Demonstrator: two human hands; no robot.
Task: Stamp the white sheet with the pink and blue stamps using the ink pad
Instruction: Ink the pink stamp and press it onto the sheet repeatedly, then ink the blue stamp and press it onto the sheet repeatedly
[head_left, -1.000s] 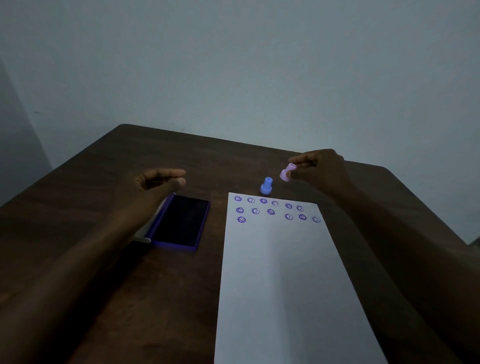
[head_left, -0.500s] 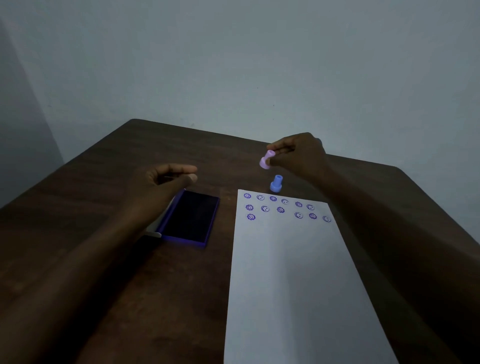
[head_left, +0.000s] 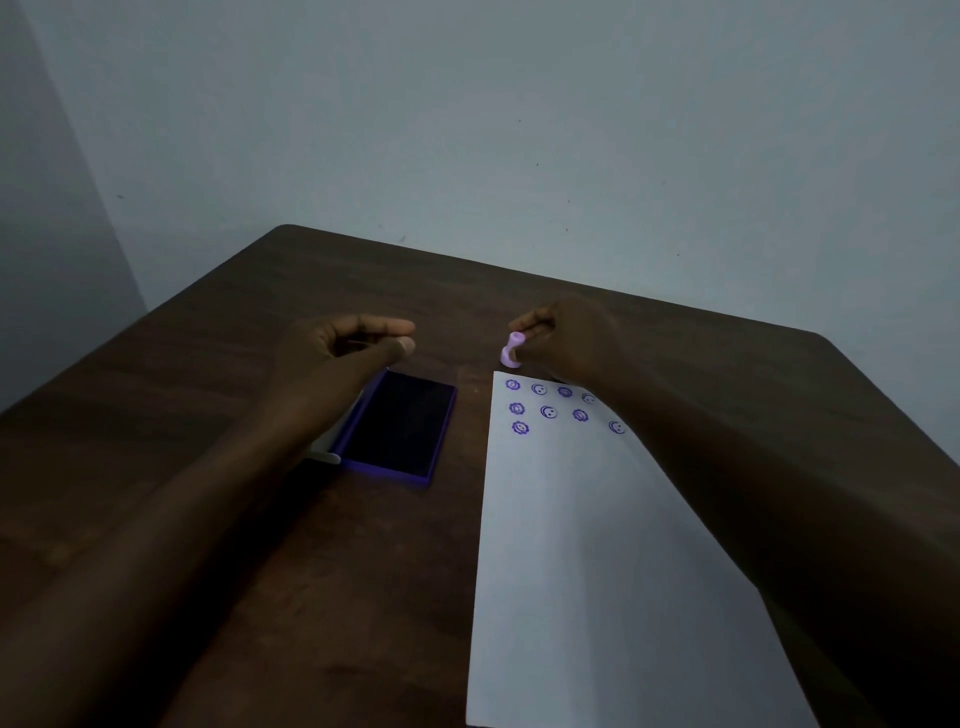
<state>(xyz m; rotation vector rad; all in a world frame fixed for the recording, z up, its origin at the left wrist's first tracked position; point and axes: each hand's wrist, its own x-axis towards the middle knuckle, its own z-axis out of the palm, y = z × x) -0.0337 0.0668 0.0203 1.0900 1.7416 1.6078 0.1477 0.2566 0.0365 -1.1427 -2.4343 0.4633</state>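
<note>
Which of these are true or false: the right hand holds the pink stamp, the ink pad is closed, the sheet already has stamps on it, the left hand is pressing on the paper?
1. The right hand holds the pink stamp. True.
2. The ink pad is closed. False: it lies open, dark pad showing.
3. The white sheet already carries purple prints. True.
4. The left hand presses on the paper. False: it is over by the ink pad, empty, clear of the sheet.

A dark wooden table (head_left: 675, 343) bears the ink pad (head_left: 400, 428) and white sheet (head_left: 587, 561).
</note>
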